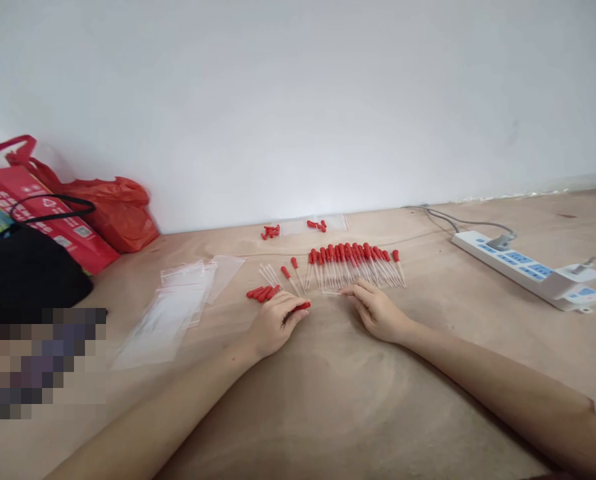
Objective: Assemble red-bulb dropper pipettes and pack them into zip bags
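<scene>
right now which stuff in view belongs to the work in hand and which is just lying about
Part of the work:
red bulb in the left hand
clear tube in the right hand
loose red bulbs
loose clear tubes
row of red-topped tubes

Apparently just lying about:
power strip
red printed bag
red plastic bag
black item
clear bags, perhaps; neither hand touches them

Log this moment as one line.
left hand: holding red bulb | right hand: holding clear tube | beyond hands: red-topped droppers in a row | right side: power strip
</scene>
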A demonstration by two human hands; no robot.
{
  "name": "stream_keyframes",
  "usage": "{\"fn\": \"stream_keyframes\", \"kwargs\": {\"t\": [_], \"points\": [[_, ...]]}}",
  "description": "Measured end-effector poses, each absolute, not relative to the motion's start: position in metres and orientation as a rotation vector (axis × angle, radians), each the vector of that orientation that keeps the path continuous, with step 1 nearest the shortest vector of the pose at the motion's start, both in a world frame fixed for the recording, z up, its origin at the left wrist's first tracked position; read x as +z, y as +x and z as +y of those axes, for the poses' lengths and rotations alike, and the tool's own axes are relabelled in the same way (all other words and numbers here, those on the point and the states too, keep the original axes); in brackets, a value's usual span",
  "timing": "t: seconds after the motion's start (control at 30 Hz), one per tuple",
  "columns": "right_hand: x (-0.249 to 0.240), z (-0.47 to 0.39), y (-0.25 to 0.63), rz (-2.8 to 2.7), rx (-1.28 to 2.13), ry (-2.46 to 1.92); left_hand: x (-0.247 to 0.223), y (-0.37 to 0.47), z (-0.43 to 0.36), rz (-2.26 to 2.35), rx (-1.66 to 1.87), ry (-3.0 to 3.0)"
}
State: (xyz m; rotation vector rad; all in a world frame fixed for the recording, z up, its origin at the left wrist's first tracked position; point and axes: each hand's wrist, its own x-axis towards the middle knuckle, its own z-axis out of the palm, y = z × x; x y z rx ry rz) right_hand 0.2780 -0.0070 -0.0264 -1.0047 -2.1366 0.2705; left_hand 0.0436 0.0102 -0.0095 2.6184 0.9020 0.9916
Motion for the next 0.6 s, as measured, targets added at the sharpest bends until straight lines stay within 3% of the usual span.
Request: {"fn": "stream_keyframes", "kwargs": {"t": [0.6], "points": [[-0.019, -0.009, 0.259, -2.267, 0.322, -1.036, -0.007, 0.044, 0.008, 0.866, 0.958, 2.588]]}}
